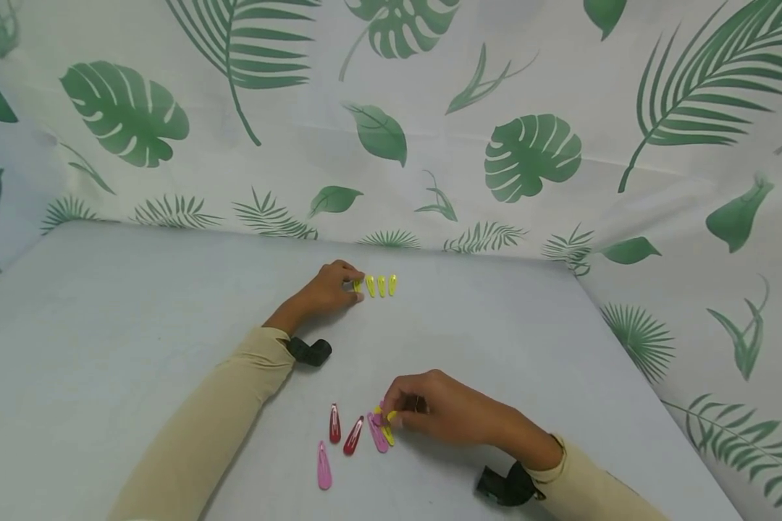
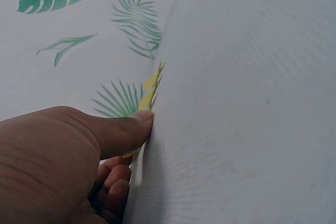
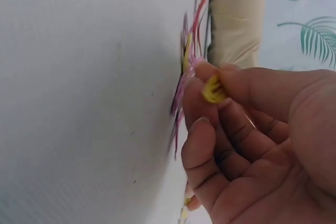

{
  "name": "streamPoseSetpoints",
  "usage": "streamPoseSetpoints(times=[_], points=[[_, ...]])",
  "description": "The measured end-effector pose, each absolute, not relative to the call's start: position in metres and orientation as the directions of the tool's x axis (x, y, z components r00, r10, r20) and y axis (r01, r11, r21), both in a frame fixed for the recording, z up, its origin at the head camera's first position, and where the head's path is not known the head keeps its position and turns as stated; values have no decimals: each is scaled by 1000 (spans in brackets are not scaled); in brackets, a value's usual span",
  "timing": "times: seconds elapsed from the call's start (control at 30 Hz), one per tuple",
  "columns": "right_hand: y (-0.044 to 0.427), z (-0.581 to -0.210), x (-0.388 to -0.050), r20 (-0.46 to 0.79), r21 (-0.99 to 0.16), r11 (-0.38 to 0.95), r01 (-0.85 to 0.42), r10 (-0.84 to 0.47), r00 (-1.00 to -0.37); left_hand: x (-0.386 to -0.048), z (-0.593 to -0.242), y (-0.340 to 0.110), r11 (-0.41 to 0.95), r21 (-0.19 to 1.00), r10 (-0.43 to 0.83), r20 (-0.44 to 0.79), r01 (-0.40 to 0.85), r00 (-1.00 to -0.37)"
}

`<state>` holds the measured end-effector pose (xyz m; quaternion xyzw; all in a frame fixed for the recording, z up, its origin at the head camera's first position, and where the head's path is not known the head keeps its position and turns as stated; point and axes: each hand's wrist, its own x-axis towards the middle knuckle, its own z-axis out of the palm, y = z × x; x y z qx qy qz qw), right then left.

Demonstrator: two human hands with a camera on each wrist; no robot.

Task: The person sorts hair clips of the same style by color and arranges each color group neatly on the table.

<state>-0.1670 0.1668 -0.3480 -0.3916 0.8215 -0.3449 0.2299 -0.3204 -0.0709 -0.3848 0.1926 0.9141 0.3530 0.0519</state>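
At the far side of the table, my left hand (image 1: 329, 289) pinches the leftmost yellow snap hair clip (image 1: 357, 286) between thumb and fingers, against the tabletop. More yellow hair clips (image 1: 381, 286) stand in a row just right of it. In the left wrist view the thumb (image 2: 137, 121) partly covers the yellow clips. Nearer the front, my right hand (image 1: 452, 407) pinches a yellow hair clip (image 3: 214, 90) between thumb and forefinger. Beneath those fingertips lie a pink hair clip (image 1: 377, 434) and another yellow clip (image 1: 388, 435), partly overlapping.
Two red hair clips (image 1: 335, 424) lie left of the right hand, and a single pink clip (image 1: 324, 467) lies closer to the front. The pale table (image 1: 495, 325) meets a leaf-patterned cloth (image 1: 430, 137) at its back and right edges.
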Motion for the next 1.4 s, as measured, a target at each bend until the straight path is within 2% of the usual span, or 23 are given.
streamPoseSetpoints(times=[0.27, 0.4, 0.57, 1.03, 1.4], points=[[166, -349, -180, -25, -774, 447, -449, -730, -683, -322, -385, -73, 655, 664, 420, 78, 361, -904], [166, -348, -187, 16, -807, 401, -433, -719, -695, -324, -386, -73, 644, 669, 431, 83, 371, -898], [166, -349, -201, 8, -840, 391, -377, -685, -729, -323, -385, -72, 648, 666, 428, 82, 369, -900], [174, -355, -230, 61, -828, 403, -389, -625, -778, -326, -385, -72, 670, 660, 411, 50, 339, -910], [179, -360, -252, 27, -813, 460, -357, -582, -812, -323, -386, -71, 672, 660, 402, 58, 337, -914]])
